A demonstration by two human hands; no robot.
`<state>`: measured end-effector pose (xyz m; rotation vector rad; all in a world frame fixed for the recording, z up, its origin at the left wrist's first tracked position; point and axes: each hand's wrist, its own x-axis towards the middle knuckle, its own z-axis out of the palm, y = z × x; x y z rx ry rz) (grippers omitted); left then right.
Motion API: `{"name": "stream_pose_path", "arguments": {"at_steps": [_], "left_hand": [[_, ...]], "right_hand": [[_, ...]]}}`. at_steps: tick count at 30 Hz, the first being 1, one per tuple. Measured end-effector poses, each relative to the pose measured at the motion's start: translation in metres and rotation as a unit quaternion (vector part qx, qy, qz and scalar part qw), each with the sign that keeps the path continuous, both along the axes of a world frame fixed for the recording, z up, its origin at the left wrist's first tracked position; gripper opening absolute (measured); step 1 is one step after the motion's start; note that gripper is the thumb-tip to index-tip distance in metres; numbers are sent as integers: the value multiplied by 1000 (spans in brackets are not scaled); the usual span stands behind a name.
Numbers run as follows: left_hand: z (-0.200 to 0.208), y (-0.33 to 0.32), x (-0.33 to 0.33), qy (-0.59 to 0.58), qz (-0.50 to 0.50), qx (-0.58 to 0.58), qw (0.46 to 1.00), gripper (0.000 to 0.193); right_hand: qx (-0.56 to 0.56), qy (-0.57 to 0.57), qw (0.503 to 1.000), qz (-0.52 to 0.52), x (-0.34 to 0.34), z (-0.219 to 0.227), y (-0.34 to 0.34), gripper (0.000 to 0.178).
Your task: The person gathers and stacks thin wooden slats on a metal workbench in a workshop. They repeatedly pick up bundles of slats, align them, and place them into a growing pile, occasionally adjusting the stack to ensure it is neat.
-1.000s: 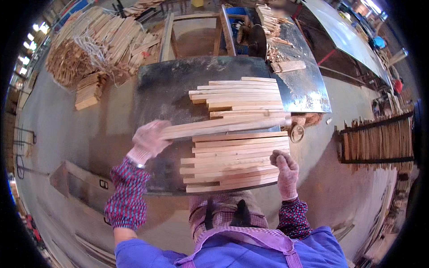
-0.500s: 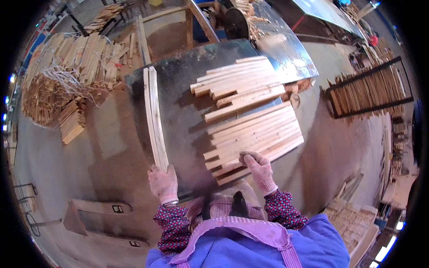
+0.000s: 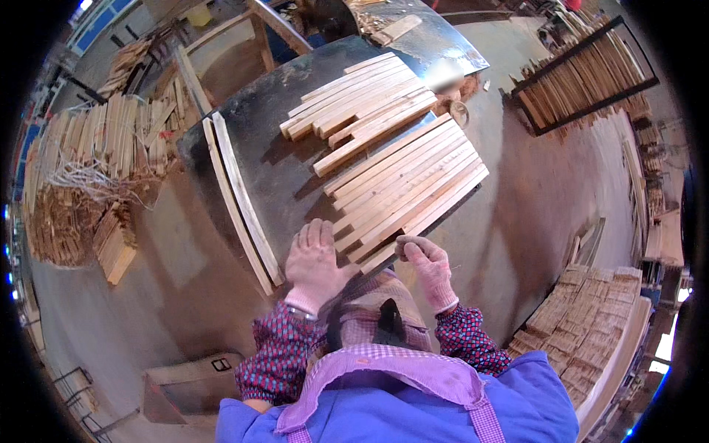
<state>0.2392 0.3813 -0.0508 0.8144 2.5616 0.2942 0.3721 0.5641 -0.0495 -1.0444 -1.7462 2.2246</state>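
In the head view, the left hand (image 3: 316,266), in a pale glove, is held flat with its fingers apart over the near edge of a dark table (image 3: 255,140). It lies between two long wooden strips (image 3: 246,203) and the near ends of a lower row of strips (image 3: 410,181); whether its palm touches the table cannot be told. The right hand (image 3: 428,269), also gloved, has fingers and thumb curled together just beside the nearest strip of that row – whether it touches the wood is unclear.

The two long strips lie side by side along the table's left edge, a narrow gap between them. The lower row lies packed together at the table's right side, its ends uneven. Just beyond it lies an upper row of strips (image 3: 358,96), likewise staggered.

A big bundle of wood (image 3: 96,148) stands on the left, a black-framed rack (image 3: 580,81) of wood on the right, and a stack of wood (image 3: 580,310) at lower right.
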Motion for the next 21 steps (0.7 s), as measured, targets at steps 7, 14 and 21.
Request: {"name": "stream_pose_path", "arguments": {"at_steps": [7,14,21], "left_hand": [[-6,13,-35,-138,-43,-50,988,88],[-60,-2,-48,-31,-61,44,997,53],[12,16,-30,108,-108,12,988,36]], "right_hand": [[-1,3,1000,1,14,-9,-2,28],[8,5,999,53,0,-13,-8,27],[52,-55,986,151,-2,-7,-11,26]]}}
